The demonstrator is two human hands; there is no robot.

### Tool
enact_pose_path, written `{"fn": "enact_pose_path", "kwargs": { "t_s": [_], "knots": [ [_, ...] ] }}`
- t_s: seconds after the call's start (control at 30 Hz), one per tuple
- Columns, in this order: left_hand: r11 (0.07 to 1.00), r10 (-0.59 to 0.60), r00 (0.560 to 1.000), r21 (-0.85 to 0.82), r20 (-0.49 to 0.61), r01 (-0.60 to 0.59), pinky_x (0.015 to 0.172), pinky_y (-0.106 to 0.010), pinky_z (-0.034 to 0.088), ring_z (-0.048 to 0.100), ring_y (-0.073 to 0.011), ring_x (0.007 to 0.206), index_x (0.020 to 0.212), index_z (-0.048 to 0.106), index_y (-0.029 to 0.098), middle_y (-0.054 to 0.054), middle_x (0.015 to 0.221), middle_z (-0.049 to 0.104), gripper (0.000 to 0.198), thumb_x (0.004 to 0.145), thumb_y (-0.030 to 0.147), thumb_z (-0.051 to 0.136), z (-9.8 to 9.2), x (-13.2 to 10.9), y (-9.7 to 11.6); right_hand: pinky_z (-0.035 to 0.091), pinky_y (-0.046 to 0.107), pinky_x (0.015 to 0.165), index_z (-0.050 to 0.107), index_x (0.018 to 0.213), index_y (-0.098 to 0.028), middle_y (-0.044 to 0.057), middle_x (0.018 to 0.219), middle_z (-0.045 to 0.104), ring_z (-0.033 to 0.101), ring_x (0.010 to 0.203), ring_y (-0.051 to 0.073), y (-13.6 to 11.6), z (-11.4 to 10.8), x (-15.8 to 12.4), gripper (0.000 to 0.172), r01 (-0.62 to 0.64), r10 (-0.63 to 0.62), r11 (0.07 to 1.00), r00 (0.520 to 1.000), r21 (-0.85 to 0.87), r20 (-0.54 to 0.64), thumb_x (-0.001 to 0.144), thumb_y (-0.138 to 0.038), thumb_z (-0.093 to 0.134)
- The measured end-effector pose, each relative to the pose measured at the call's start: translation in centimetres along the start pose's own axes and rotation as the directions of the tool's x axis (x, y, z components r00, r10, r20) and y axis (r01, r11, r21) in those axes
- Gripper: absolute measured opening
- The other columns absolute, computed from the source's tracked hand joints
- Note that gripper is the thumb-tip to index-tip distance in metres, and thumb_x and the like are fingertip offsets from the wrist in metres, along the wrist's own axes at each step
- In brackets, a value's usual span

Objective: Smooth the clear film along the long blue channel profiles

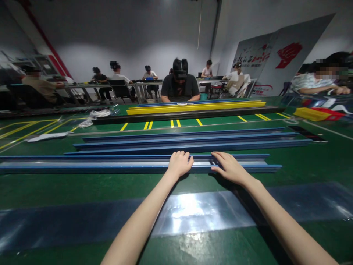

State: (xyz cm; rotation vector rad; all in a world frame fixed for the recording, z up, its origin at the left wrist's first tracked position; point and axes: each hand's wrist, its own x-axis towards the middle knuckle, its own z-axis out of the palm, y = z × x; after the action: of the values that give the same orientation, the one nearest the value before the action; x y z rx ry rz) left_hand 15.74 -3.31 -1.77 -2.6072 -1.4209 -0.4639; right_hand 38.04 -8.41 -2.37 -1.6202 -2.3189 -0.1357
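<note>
A long blue channel strip (110,168) with a shiny clear film (138,162) inside it lies across the green table in front of me. My left hand (179,163) rests on this strip, its fingers bent over the far rim and its thumb to the right. To its right, my right hand (227,166) is over the same strip near its right end, with fingers stretched out and the thumb apart. Whether its fingertips touch the strip I cannot tell. Nearer to me, under both forearms, a wide clear plastic sheet (193,209) lies flat and reflects light.
Beyond my hands lie several more blue channel strips (193,141), a black strip (165,117) and yellow strips (198,108). A dark phone (307,134) is at right. A co-worker (180,82) sits opposite; a yellow and red object (317,114) lies far right.
</note>
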Motion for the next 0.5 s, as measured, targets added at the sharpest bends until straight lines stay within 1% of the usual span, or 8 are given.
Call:
{"fn": "enact_pose_path", "kwargs": {
  "t_s": [0.17, 0.3, 0.4, 0.5],
  "knots": [
    [1.000, -0.017, 1.000, 0.000, 0.004, 0.017, 0.072, -0.034, 0.039, 0.058, -0.0224, 0.083, 0.083, 0.060, 0.015, -0.010, 0.084, 0.064, 0.034, 0.087, 0.032, 0.030, -0.2, 0.2, -1.0, 0.033, 0.044, 0.094, 0.042, 0.125, -0.017, 0.015, 0.126, 0.047, 0.042, 0.116, 0.026, 2.2, -0.6, -1.0, 0.054, -0.068, 0.068, 0.997, 0.998, -0.024, -0.006, 0.081, -0.047, 0.040],
    [0.998, -0.042, 0.999, 0.045, -0.008, 0.042, 0.072, -0.032, 0.040, 0.059, -0.0208, 0.082, 0.085, 0.061, 0.016, -0.008, 0.084, 0.065, 0.033, 0.087, 0.030, 0.031, -0.4, -0.3, -3.0, 0.034, 0.043, 0.093, 0.043, 0.124, -0.016, 0.015, 0.125, 0.048, 0.043, 0.115, 0.027, 3.5, -0.6, -1.4, 0.060, -0.112, 0.111, 0.991, 0.994, -0.073, -0.014, 0.078, -0.055, 0.040],
    [0.995, -0.072, 0.997, 0.070, -0.011, 0.073, 0.071, -0.031, 0.041, 0.059, -0.0201, 0.082, 0.086, 0.062, 0.017, -0.007, 0.084, 0.065, 0.032, 0.086, 0.029, 0.032, -0.6, -0.9, -5.0, 0.031, 0.043, 0.094, 0.044, 0.123, -0.015, 0.016, 0.124, 0.049, 0.043, 0.115, 0.028, 3.8, -0.4, -1.2, 0.067, -0.116, 0.113, 0.981, 0.993, -0.156, -0.024, 0.076, -0.062, 0.040],
    [0.992, -0.087, 0.996, 0.089, -0.006, 0.088, 0.072, -0.029, 0.041, 0.060, -0.0191, 0.083, 0.087, 0.062, 0.018, -0.006, 0.085, 0.066, 0.031, 0.085, 0.028, 0.033, -0.9, -1.7, -6.9, 0.030, 0.042, 0.094, 0.044, 0.123, -0.013, 0.016, 0.120, 0.052, 0.045, 0.112, 0.027, 3.1, 0.2, -0.8, 0.071, -0.088, 0.087, 0.973, 0.996, -0.211, -0.015, 0.075, -0.065, 0.037]
  ]
}}
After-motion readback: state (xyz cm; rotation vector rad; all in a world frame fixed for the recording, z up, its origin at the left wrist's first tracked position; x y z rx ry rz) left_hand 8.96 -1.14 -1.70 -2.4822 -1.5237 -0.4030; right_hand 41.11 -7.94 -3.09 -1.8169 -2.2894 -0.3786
